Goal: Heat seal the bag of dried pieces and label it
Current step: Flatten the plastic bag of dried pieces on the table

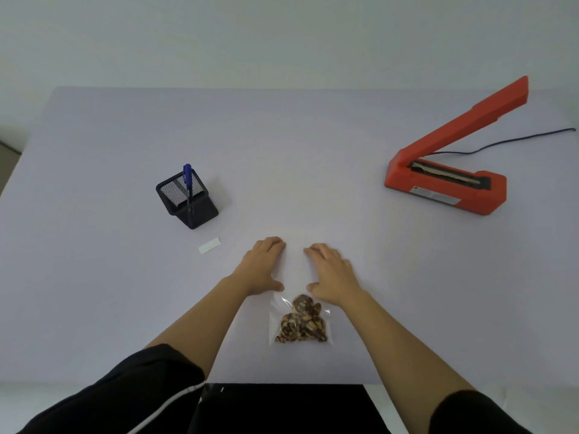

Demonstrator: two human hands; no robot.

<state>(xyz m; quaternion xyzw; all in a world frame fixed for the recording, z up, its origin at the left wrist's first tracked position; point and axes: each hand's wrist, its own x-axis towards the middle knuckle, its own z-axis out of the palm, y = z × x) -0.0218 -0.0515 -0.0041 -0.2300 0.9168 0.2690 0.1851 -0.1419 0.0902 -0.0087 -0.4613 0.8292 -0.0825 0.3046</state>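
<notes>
**No lettering legible from here**

Nothing on the table can actually be read. The orange heat sealer (445, 183), at the right of the frame, carries a silvery plate (435, 193) along its front side, with a small white patch at the plate's left end; whatever is printed there is too small and blurred to make out. The white label strip (209, 245), left of centre, shows a plain face with no writing. The blue pen (187, 180) standing in the black mesh holder (191, 202) shows no brand mark that I can tell.
</notes>
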